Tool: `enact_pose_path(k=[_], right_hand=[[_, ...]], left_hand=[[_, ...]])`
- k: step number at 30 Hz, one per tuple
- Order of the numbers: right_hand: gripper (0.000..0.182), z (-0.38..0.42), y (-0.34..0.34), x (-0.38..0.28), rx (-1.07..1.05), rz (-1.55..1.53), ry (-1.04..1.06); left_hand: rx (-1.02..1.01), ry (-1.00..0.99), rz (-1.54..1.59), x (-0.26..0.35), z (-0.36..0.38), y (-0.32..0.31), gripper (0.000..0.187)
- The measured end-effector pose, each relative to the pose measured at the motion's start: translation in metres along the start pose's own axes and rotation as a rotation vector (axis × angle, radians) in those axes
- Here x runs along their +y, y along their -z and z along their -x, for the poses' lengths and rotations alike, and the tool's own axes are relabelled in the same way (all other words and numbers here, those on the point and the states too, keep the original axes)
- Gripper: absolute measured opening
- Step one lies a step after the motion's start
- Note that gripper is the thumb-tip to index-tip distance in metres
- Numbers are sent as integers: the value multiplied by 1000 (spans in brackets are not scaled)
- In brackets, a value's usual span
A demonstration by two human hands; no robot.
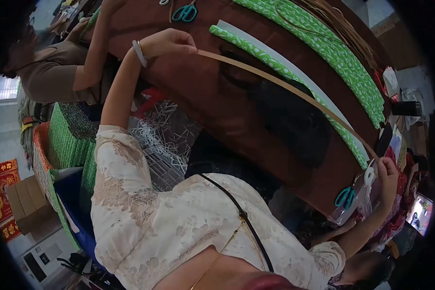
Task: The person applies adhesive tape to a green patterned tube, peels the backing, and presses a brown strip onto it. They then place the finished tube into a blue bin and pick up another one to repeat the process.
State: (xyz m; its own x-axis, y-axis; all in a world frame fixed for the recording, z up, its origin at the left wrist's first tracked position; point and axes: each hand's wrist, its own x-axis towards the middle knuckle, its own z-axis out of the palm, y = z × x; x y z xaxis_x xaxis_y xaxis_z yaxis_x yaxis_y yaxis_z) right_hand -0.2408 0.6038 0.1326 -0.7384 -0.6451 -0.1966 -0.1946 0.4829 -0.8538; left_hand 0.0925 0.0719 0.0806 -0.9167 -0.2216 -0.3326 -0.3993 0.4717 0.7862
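Note:
A long, narrow tan strip (275, 82) runs in an arc above the brown-covered table (217, 111). At its left end my left hand (171, 43), with a bangle at the wrist, pinches it between thumb and fingers. My right hand (387, 174) has its fingers closed at the strip's other end, at the table's right edge. Just beyond the strip lies a long green-and-white patterned piece (256, 50) with a plain white band along its far side. A white object (369, 175) in clear plastic and teal-handled scissors (344, 197) are near my right hand.
Stacked green patterned strips (324, 46) and loose tan strips (350, 29) lie at the far side. Other teal scissors (184, 13) are at the top. A co-worker (58, 72) sits at left. Below are a crate of paper shreds (162, 137) and an orange-rimmed basket (42, 145).

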Motion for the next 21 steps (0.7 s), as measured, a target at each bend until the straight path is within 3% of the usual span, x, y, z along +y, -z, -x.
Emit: enact_pose_path(k=[4,7,10,18,20,21], right_hand=[[11,2,8,17,-53,52,-56],[11,0,4,31,6,63,-50],[12,-6,6,34,-51,124,-141],[17,-28,-16,43,-104,191,-53],[18,-37,-18,50,-83,204,-35],[18,-40,-19,54,-64,217,-18]], left_hand=[[60,-8,-85,2,-8,8,25],[92,-47,239,-10,-17,9,25],[194,-27,310,-18,-28,4,26],[509,18,193,-36,-80,-3,29],[670,-15,-59,-30,-91,-5,21],[689,-131,109,-53,-108,-2,22]])
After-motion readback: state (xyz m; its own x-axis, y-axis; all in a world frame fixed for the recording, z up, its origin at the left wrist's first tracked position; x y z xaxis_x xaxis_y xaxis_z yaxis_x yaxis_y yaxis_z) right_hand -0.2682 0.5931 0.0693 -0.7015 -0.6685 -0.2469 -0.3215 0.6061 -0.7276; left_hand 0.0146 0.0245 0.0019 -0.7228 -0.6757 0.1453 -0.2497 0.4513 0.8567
